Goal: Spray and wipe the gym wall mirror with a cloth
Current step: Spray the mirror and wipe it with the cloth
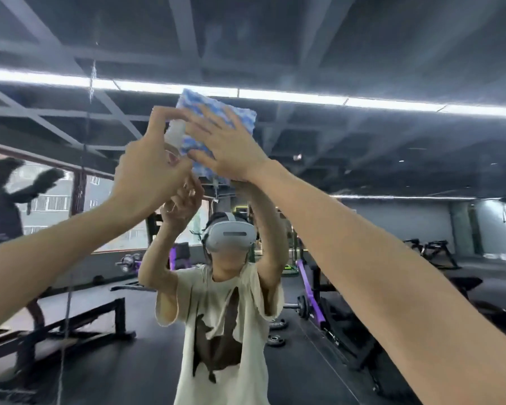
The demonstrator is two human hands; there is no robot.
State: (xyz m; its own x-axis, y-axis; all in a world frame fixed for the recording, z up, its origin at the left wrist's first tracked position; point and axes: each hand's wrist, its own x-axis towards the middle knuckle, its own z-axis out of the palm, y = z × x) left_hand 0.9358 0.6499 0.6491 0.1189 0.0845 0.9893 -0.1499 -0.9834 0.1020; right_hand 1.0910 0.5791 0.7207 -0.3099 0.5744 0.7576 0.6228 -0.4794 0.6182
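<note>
Up near 12 o'clock in the view, the blue-and-white cloth (209, 108) lies flat against the wall mirror (377, 147), just below the reflected ceiling light strip (289, 96). The right hand (228, 147) presses on it with straight, spread fingers (208, 119), palm to the fabric, curled round nothing; the cloth's upper edge shows beyond the fingertips. At 9 o'clock of the cloth, just beside it, the left hand (149, 173) holds a small white spray bottle (176, 132). Its fingers are curled round the body and the index finger is arched over the top. Whether the nozzle touches the cloth cannot be told. Both bare forearms rise from the lower corners of the view toward the middle.

Below the hands, at 6 o'clock, the glass shows the person's reflection (222, 323) in a pale printed T-shirt and a white headset (231, 236), arms raised alike. At 4 o'clock of that reflection stand a purple-framed weight machine (310, 287) and weight plates (276, 340) on the dark floor.
</note>
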